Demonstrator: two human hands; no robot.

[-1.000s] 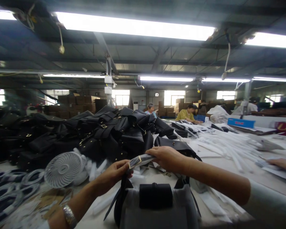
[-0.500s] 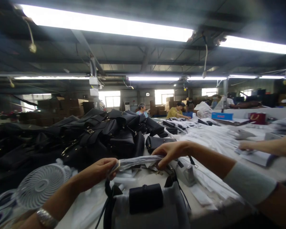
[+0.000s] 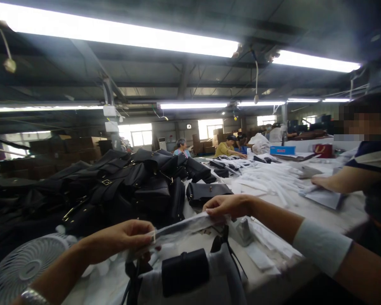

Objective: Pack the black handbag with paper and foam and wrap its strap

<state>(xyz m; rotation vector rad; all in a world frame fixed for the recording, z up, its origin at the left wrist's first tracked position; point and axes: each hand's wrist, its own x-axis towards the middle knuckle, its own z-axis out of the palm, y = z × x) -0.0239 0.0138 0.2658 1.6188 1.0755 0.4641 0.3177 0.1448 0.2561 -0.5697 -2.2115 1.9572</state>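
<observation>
In front of me at the bottom is a black handbag (image 3: 184, 273), its body partly covered in white wrapping and its black flap tab showing. Above it, a bag strap (image 3: 182, 227) wrapped in thin white film stretches between my hands. My left hand (image 3: 135, 235) pinches the strap's left end near a small metal buckle. At the other end, my right hand (image 3: 224, 206) has thumb and fingers closed on the wrapping. The hidden side of each grip cannot be seen.
Black bags (image 3: 146, 186) are heaped behind my left hand, with a white fan (image 3: 30, 269) at the lower left. A grey tape dispenser (image 3: 244, 232) stands right of the bag. White wrapped strips (image 3: 263, 178) cover the table beyond. A co-worker (image 3: 368, 173) reaches in from the right.
The view has turned right, bringing the co-worker further into sight. My left hand has dropped slightly, so the wrapped strap now slopes up toward my right hand. Both hands keep hold of it.
</observation>
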